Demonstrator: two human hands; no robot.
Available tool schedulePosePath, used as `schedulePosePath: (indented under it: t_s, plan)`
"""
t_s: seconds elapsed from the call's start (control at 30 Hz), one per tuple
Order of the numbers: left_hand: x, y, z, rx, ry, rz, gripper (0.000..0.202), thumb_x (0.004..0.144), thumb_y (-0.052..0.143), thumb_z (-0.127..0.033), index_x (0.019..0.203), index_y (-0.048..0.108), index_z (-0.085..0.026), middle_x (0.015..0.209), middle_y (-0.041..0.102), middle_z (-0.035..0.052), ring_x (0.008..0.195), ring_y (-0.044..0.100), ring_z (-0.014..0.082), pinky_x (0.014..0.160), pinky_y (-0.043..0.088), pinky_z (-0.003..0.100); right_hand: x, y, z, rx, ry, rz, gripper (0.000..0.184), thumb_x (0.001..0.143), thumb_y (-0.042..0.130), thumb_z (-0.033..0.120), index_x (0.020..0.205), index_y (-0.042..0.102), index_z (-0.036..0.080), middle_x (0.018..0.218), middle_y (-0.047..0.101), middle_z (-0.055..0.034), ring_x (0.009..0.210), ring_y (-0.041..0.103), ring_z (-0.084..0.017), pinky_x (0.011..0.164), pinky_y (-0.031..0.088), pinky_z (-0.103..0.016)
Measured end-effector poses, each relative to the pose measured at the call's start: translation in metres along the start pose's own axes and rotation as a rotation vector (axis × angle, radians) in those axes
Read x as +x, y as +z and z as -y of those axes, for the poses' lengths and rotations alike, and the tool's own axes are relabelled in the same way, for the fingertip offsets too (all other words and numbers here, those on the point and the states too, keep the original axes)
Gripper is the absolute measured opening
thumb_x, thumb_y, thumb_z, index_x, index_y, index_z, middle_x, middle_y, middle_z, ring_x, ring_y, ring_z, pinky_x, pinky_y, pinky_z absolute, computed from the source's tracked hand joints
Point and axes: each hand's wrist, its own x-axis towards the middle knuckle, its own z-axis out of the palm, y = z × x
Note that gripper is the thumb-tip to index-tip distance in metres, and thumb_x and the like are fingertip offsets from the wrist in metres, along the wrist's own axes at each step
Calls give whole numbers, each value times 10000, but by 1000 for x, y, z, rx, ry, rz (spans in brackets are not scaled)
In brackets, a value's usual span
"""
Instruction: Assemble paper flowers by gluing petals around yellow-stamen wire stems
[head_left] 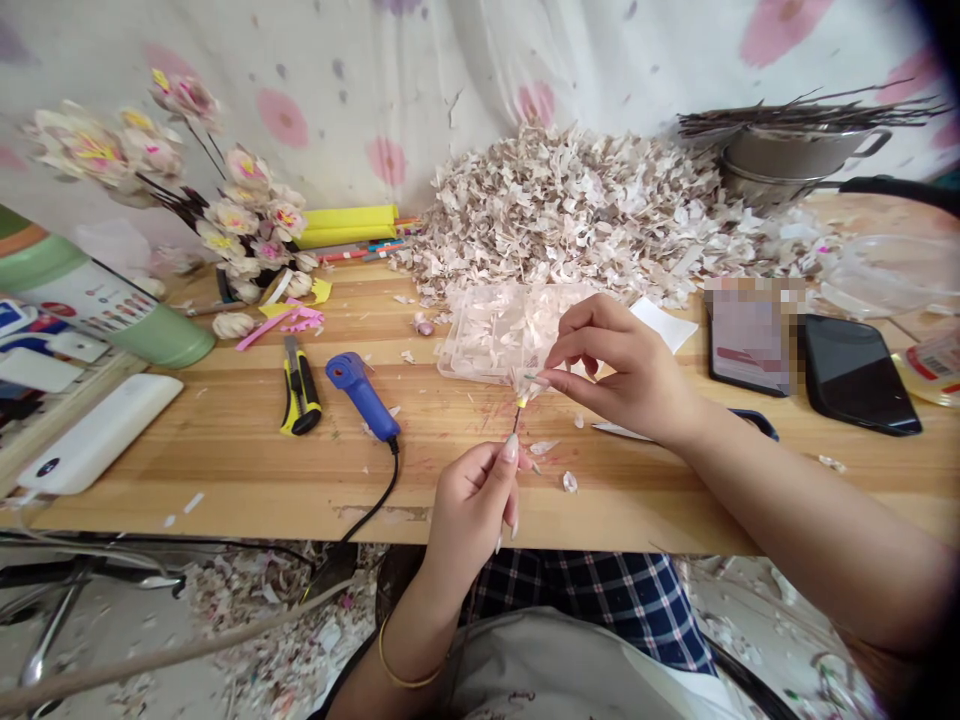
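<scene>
My left hand (474, 505) is closed in a pinch on a thin dark stick (516, 418) that points up over the wooden table (240, 470). At the stick's top sits a small yellow tip with pale petals (523, 388). My right hand (619, 365) pinches those petals, its fingers curled together just above the left hand. Right behind both hands stands a clear plastic box (495, 335) full of pale petals. A few loose petals (568, 482) lie on the table near my left hand.
A blue glue gun (364, 392) with black cord and a yellow-black utility knife (300, 390) lie left of the hands. A big heap of petals (570, 205), a steel pot of sticks (787, 150), two phones (855, 372), finished flowers (247, 215) and a white power bank (97, 432) ring the table.
</scene>
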Motion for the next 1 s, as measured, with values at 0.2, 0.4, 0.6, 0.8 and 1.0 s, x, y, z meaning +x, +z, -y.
schedulePosePath:
  t_s: [0.2, 0.4, 0.6, 0.8, 1.0]
  plan:
    - [0, 0, 0, -18, 0, -8, 454, 821, 629, -600, 742, 659, -154, 387, 429, -73, 321, 283, 44, 351, 186, 175, 0, -2, 1, -6, 93, -104, 140, 887, 666, 356, 896, 683, 217, 934, 567, -60, 680, 528, -126, 542, 474, -286]
    - [-1, 0, -3, -81, -9, -43, 441, 829, 633, -583, 731, 643, -153, 372, 403, -87, 285, 285, 29, 333, 190, 152, -1, -4, 4, 34, 11, -105, 121, 913, 618, 296, 922, 715, 225, 893, 575, -64, 725, 557, -157, 595, 494, -323]
    - [-1, -1, -3, -105, -5, -55, 451, 812, 646, -593, 716, 641, -153, 364, 400, -87, 273, 282, 28, 321, 199, 149, -3, 3, 4, 81, -114, -30, 152, 929, 575, 209, 1002, 709, 211, 893, 569, -68, 810, 596, -170, 686, 533, -335]
    - [0, -2, -2, -105, -16, -48, 450, 806, 652, -595, 722, 648, -153, 368, 402, -89, 276, 281, 27, 323, 204, 152, -4, 4, 5, 40, -144, -36, 165, 916, 574, 163, 1009, 702, 210, 885, 574, -66, 808, 597, -168, 672, 531, -324]
    - [-1, -2, -2, -111, -22, -39, 448, 812, 649, -593, 732, 651, -152, 365, 399, -92, 278, 282, 21, 326, 200, 142, -5, 5, 6, 35, -140, -9, 176, 909, 574, 145, 1024, 697, 199, 905, 577, -73, 822, 602, -170, 676, 531, -327]
